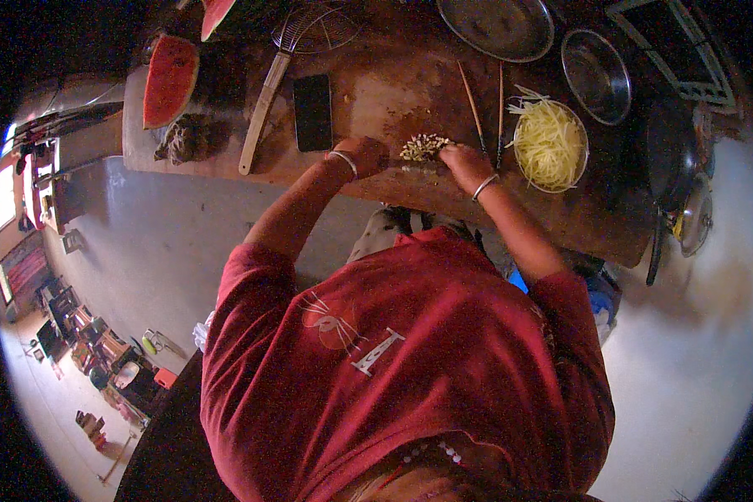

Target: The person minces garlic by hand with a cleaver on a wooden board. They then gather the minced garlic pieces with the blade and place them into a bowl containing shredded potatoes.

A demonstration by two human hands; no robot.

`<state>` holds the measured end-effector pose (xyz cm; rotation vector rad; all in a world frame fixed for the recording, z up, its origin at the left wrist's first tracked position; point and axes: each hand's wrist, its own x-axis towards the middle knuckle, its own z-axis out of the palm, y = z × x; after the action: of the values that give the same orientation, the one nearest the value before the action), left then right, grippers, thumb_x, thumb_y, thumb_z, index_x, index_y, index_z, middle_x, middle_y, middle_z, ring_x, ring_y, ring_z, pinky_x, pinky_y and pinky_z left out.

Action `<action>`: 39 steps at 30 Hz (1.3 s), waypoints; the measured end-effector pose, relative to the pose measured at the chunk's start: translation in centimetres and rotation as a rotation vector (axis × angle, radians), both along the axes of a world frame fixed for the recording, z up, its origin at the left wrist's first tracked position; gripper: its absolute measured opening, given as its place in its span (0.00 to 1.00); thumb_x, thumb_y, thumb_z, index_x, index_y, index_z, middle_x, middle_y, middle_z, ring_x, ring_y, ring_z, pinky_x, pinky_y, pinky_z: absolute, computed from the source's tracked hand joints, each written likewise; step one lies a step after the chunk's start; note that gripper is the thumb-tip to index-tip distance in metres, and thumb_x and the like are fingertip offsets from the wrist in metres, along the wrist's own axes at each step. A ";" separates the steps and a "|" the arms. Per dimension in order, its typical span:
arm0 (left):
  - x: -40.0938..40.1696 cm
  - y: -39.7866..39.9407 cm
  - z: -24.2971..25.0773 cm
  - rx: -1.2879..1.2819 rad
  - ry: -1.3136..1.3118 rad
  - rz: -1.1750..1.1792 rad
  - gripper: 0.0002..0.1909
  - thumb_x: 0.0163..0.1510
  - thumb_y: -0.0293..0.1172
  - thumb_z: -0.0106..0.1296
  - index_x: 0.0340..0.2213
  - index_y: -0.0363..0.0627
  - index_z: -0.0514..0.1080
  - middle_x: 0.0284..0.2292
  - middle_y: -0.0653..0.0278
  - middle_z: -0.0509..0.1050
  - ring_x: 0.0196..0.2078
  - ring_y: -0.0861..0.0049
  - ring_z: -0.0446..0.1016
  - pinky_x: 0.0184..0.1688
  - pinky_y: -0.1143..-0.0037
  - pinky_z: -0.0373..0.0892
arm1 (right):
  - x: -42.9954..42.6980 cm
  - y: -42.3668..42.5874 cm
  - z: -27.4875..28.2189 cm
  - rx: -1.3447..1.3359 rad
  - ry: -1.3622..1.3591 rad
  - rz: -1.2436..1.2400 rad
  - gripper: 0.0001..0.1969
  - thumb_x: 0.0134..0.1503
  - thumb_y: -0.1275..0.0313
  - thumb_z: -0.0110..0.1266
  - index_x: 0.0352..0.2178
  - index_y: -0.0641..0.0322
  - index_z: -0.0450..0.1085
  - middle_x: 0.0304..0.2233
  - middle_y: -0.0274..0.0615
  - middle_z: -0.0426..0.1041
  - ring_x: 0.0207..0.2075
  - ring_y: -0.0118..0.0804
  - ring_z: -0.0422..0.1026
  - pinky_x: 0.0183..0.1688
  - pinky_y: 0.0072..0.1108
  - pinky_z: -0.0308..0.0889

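Observation:
A small pile of pale chopped pieces lies on the wooden table near its front edge. At the pile's right side, the fingertips of my right hand touch the pieces; whether anything is pinched in them is hard to tell. My left hand is just left of the pile, dim and with its fingers curled; its grip is hidden. A black smartphone lies beyond my left hand. Two chopsticks lie beyond my right hand, beside a bowl heaped with pale yellow shreds.
A wire skimmer with a wooden handle, watermelon pieces and a crumpled dark cloth lie to the left. Metal basins stand at the far right. A dark pan is at the table's right end, its handle pointing towards me.

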<state>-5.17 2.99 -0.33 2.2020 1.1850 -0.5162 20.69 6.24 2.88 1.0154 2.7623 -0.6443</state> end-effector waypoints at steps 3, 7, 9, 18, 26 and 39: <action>0.9 1.3 4.6 0.064 0.004 0.096 0.13 0.50 0.35 0.40 0.35 0.44 0.68 0.35 0.56 0.72 0.37 0.63 0.72 0.34 0.66 0.70 | -0.1 1.0 1.8 0.190 0.120 -0.098 0.06 0.46 0.77 0.43 0.26 0.60 0.66 0.29 0.40 0.68 0.35 0.42 0.68 0.34 0.29 0.67; 2.2 0.3 7.6 0.113 0.027 0.148 0.12 0.51 0.35 0.39 0.36 0.45 0.68 0.33 0.56 0.73 0.33 0.63 0.73 0.31 0.66 0.70 | 1.0 1.4 1.3 0.193 0.147 -0.063 0.05 0.46 0.76 0.44 0.27 0.58 0.65 0.28 0.37 0.66 0.34 0.40 0.68 0.33 0.27 0.68; 2.6 -0.9 6.8 0.167 0.019 0.233 0.12 0.51 0.33 0.39 0.35 0.45 0.67 0.31 0.56 0.74 0.30 0.62 0.74 0.31 0.66 0.70 | 0.9 0.8 1.2 0.217 0.087 -0.034 0.07 0.48 0.74 0.43 0.31 0.57 0.65 0.30 0.37 0.66 0.35 0.42 0.68 0.33 0.28 0.68; 2.1 0.0 6.5 0.163 0.015 0.205 0.11 0.49 0.35 0.40 0.34 0.47 0.68 0.29 0.55 0.74 0.31 0.60 0.73 0.31 0.66 0.69 | 0.4 0.2 0.6 0.158 0.043 -0.124 0.10 0.52 0.69 0.38 0.34 0.56 0.64 0.38 0.43 0.67 0.40 0.48 0.68 0.36 0.33 0.67; 1.6 1.0 4.9 0.173 -0.116 0.294 0.12 0.48 0.33 0.41 0.35 0.45 0.68 0.30 0.56 0.74 0.32 0.61 0.73 0.32 0.67 0.69 | 0.4 1.4 1.1 0.141 -0.025 -0.144 0.09 0.52 0.66 0.41 0.34 0.54 0.63 0.36 0.43 0.66 0.36 0.46 0.69 0.32 0.32 0.68; 2.2 3.4 5.8 0.161 -0.049 0.238 0.14 0.48 0.31 0.41 0.36 0.39 0.69 0.33 0.52 0.73 0.34 0.62 0.73 0.34 0.68 0.69 | 1.0 1.5 0.5 0.264 0.085 -0.227 0.06 0.44 0.77 0.46 0.27 0.57 0.64 0.27 0.39 0.65 0.30 0.42 0.69 0.27 0.29 0.67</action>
<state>-2.92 6.38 5.42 2.1513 1.4825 -0.2756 21.67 7.71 3.35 1.4015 2.8863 -0.3607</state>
